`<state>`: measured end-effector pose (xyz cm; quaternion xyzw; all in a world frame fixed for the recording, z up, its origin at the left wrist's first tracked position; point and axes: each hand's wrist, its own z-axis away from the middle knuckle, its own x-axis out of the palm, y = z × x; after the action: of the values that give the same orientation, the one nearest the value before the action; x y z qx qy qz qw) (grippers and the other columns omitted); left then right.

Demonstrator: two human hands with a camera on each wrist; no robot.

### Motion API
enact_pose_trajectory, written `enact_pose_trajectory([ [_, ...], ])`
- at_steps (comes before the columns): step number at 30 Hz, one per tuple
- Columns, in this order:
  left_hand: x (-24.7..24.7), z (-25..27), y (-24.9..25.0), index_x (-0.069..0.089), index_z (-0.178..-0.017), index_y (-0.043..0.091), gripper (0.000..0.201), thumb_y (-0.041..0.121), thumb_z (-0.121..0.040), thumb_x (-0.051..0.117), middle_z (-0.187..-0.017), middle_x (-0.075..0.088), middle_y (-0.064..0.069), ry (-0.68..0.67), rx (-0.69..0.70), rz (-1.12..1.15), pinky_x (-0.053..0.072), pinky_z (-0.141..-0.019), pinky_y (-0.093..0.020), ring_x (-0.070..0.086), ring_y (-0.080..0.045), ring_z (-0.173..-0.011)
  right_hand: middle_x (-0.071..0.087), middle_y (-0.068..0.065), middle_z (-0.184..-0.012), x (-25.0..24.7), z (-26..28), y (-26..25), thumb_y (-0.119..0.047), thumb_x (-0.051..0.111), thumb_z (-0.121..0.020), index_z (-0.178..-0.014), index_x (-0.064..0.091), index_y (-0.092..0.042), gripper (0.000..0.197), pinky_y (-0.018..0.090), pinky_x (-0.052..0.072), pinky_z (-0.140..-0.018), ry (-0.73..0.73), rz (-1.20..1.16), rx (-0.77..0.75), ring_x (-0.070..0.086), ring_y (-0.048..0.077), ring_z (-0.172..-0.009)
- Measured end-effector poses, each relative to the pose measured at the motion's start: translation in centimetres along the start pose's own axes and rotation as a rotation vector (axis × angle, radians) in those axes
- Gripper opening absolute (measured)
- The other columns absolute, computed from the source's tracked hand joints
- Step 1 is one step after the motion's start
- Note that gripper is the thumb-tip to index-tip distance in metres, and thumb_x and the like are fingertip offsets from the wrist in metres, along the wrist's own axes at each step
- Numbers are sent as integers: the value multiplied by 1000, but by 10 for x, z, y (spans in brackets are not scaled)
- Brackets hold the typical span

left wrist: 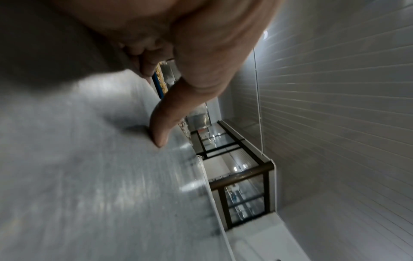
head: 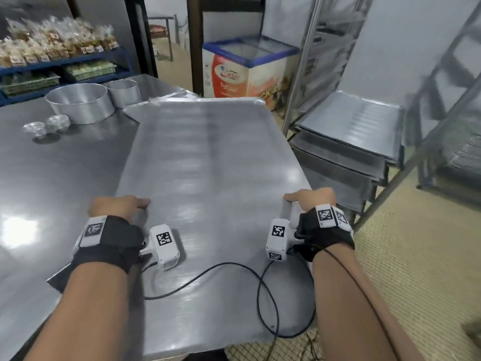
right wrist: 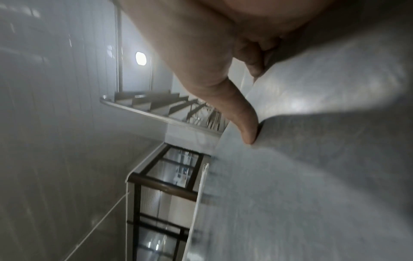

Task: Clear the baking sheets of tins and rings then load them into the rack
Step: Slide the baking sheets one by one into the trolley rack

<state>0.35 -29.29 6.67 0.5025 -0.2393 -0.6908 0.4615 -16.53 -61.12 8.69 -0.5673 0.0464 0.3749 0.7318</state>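
Note:
A large bare baking sheet (head: 208, 157) is held above the steel table, its long axis pointing away from me. My left hand (head: 118, 205) grips its left edge, thumb (left wrist: 163, 127) on top of the sheet (left wrist: 89, 176) and fingers curled under. My right hand (head: 309, 199) grips the right edge the same way, thumb (right wrist: 245, 123) pressed on the sheet (right wrist: 312, 176). Another sheet (head: 166, 100) lies beneath, at the far end. A wide round tin (head: 80, 102) and a smaller ring (head: 123, 92) stand on the table (head: 52, 178) at the back left. The rack (head: 346, 142) at right holds several sheets.
Two small fluted moulds (head: 46, 126) sit on the table near the tins. A chest freezer (head: 247, 71) stands behind the table, next to the rack's upright. Shelves of bagged goods (head: 52, 45) are at the far left. A second rack frame (head: 455, 113) is at the far right.

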Motion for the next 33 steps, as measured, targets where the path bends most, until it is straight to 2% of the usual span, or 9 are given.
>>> enact_pose_trajectory([
  [3, 24, 1, 11, 71, -98, 1, 69, 42, -45, 91, -95, 74, -19, -38, -18, -22, 58, -84, -55, 73, -38, -88, 68, 16, -114, -43, 14, 20, -19, 88, -72, -111, 64, 6, 53, 32, 49, -75, 120, -64, 31, 63, 29, -92],
  [7, 62, 11, 25, 68, -98, -4, 79, 35, -34, 94, -94, 74, -24, -151, -13, -26, 56, -78, -63, 72, -42, -86, 67, 15, -110, -91, 27, 46, -14, 86, -73, -103, 64, 2, 40, 30, 46, -72, 245, -170, 79, 62, 29, -86],
  [9, 76, 35, 39, 66, -100, -5, 74, 31, -42, 95, -95, 72, -24, -184, 37, -25, 55, -78, -64, 72, -42, -85, 67, 13, -97, -111, 33, 58, -15, 87, -71, -77, 57, -1, 34, 30, 45, -68, 313, -203, 111, 59, 26, -76],
  [12, 100, 49, 55, 63, -108, -5, 74, 26, -48, 94, -99, 71, -23, -247, 86, -45, 56, -80, -62, 72, -41, -86, 63, 10, -86, -135, 41, 70, -15, 88, -69, -65, 49, -8, 40, 32, 50, -68, 387, -241, 134, 61, 27, -77],
  [16, 135, 52, 72, 64, -105, -3, 75, 26, -42, 92, -98, 73, -22, -322, 131, -64, 54, -81, -63, 72, -40, -88, 62, 8, -77, -160, 49, 82, -11, 87, -69, -76, 56, -2, 33, 33, 50, -67, 446, -273, 157, 62, 29, -76],
  [23, 182, 60, 108, 62, -116, -7, 84, 27, -47, 95, -108, 71, -21, -424, 202, -157, 57, -88, -52, 71, -36, -96, 66, 16, -101, -178, 38, 85, -14, 88, -70, -106, 65, 9, 48, 30, 44, -72, 549, -267, 235, 60, 28, -88],
  [26, 199, 54, 122, 60, -120, -8, 69, 20, -65, 91, -111, 69, -23, -440, 242, -202, 55, -89, -46, 69, -37, -98, 68, 17, -109, -177, 25, 81, -16, 87, -73, -107, 65, 10, 49, 29, 42, -71, 559, -258, 281, 60, 26, -89],
  [31, 229, 29, 146, 59, -100, -1, 48, 22, -70, 88, -109, 68, -24, -464, 306, -262, 55, -88, -46, 68, -39, -93, 67, 21, -104, -162, 0, 70, -11, 84, -75, -103, 65, 8, 39, 34, 49, -74, 590, -270, 309, 64, 31, -93],
  [33, 241, 18, 155, 62, -109, -6, 47, 16, -74, 85, -114, 66, -26, -481, 326, -246, 53, -87, -43, 66, -39, -100, 66, 21, -97, -156, -12, 64, -6, 85, -73, -97, 64, 7, 34, 33, 47, -70, 601, -319, 333, 61, 29, -85],
])
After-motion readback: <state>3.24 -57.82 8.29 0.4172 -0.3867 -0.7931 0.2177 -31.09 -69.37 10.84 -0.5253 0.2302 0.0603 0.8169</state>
